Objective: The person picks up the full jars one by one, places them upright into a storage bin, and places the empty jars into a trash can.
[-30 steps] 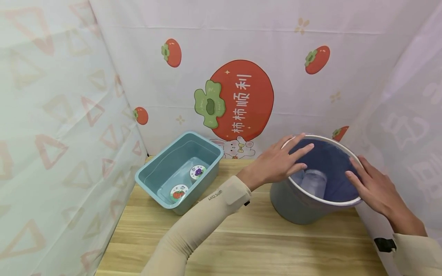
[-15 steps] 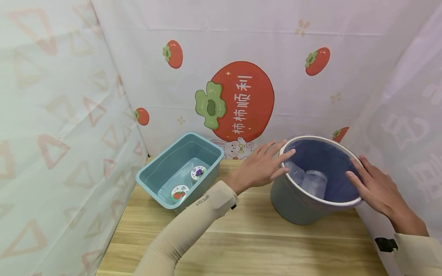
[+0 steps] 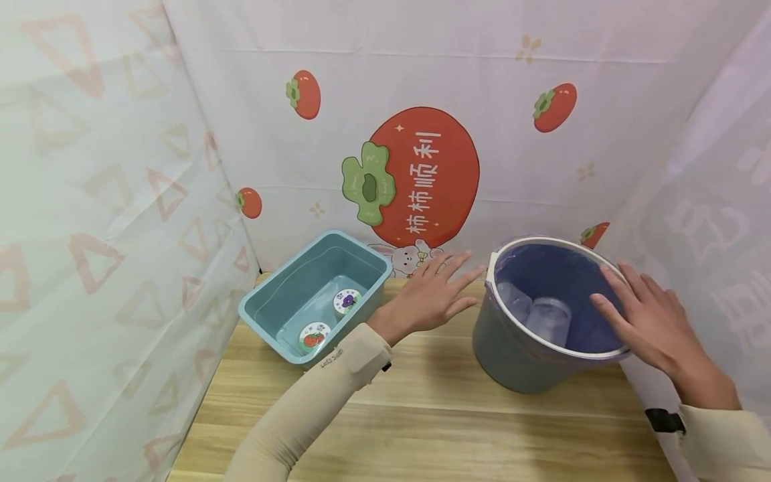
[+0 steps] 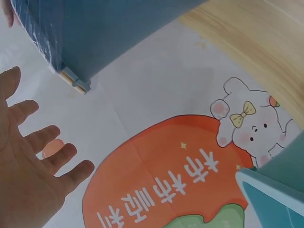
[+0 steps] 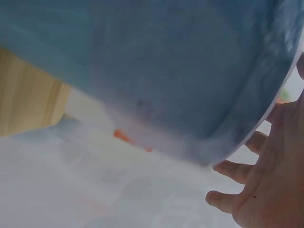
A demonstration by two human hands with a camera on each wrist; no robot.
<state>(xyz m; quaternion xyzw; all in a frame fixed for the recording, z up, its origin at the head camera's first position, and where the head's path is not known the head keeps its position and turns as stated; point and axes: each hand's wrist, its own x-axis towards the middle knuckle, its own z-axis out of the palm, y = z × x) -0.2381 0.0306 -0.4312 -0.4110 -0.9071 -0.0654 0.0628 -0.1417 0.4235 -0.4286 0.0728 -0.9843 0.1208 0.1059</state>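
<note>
A grey-blue bin (image 3: 518, 361) with a white rim stands at the right of the table, lined with a thin purple bag (image 3: 578, 281). Inside it lie clear plastic cups (image 3: 549, 320). My left hand (image 3: 421, 298) hovers left of the bin, apart from the rim, fingers straight and spread, holding nothing. At the bin's right edge, my right hand (image 3: 653, 321) has its fingers extended over the rim. In the right wrist view its fingertips (image 5: 232, 170) are close to the liner's edge; whether they touch cannot be made out.
At the left stands a teal basin (image 3: 255, 309) holding two round items, one with a red fruit label (image 3: 314, 337) and one with a purple label (image 3: 347, 301). Printed cloth walls (image 3: 385, 67) enclose the wooden table (image 3: 409, 428) at the back and sides.
My left hand has moved left, away from over the bin's rim, uncovering the rim's left side. My right hand has shifted slightly left over the right rim. The bin stays in place.
</note>
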